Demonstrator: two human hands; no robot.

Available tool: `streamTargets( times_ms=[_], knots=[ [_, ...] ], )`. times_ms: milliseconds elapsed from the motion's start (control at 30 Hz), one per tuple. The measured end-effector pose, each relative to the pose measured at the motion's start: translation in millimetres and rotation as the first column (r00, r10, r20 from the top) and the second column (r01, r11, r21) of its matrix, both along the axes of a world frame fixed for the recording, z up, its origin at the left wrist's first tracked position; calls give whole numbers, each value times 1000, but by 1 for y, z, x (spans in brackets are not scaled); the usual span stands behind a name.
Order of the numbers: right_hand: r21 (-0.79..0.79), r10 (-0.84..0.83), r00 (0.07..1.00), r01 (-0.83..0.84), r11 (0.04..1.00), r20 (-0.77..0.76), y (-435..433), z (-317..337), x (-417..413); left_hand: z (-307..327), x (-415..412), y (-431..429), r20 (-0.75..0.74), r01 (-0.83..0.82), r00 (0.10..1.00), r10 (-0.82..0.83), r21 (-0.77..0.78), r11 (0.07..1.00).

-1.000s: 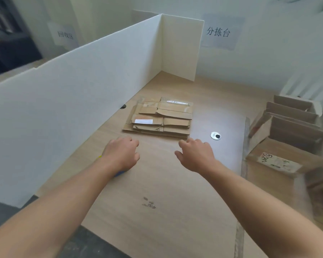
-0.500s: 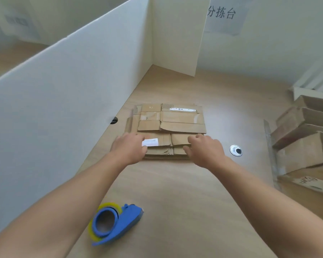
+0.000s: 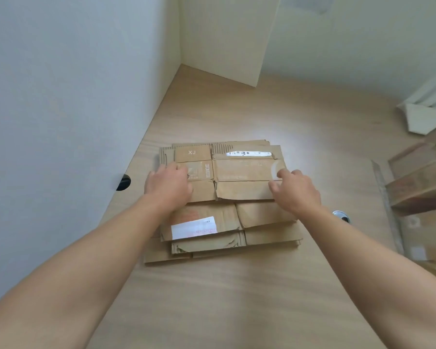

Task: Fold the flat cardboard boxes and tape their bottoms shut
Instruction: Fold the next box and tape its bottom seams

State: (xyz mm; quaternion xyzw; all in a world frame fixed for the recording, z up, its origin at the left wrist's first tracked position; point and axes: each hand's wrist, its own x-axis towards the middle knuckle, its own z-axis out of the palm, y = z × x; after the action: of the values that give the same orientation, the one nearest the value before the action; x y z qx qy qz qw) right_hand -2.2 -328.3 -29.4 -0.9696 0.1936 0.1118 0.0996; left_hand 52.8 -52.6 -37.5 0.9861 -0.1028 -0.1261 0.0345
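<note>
Left hand [image 3: 169, 186] and right hand [image 3: 297, 191] rest bent-fingered on the side edges of the top flattened brown cardboard box [image 3: 242, 172]; whether they grip it is unclear.

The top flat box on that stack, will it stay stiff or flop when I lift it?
Probably light and fairly stiff: the top flat box looks like thin corrugated card. Its creased flaps on the near edge may droop. It seems to lie loose on the stack, so it should slide off easily.
</note>
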Motion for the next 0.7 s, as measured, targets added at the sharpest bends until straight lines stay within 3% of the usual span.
streamTargets(
  times_ms=[100,233,300,367,433,533,600,700],
  knots=[
    [227,-171,985,164,960,9,-7,-18,10,-20,2,6,-33,-51,998,48,-89,995],
    [391,-319,945,268,881,71,-9,-25,12,-32,-7,4,-77,-154,987,138,-266,951],
    [412,-312,946,252,876,86,-8,-22,8,-29,-13,2,-147,-271,962,230,-413,870],
    [451,-314,942,230,863,120,-11,-19,-1,-24,-19,3,-246,-410,912,328,-558,722],
    [565,-375,918,243,789,128,-17,-12,-16,-17,-28,6,-319,-486,873,368,-632,604],
    [762,-486,867,243,600,107,-26,3,-48,-2,-54,7,-307,-434,900,308,-672,599],
    [827,-517,844,186,530,141,-27,15,-73,10,-78,3,-299,-386,923,243,-712,587],
    [886,-515,836,81,456,188,-24,32,-116,32,-121,-5,-364,-404,914,180,-771,492]
  ],
)
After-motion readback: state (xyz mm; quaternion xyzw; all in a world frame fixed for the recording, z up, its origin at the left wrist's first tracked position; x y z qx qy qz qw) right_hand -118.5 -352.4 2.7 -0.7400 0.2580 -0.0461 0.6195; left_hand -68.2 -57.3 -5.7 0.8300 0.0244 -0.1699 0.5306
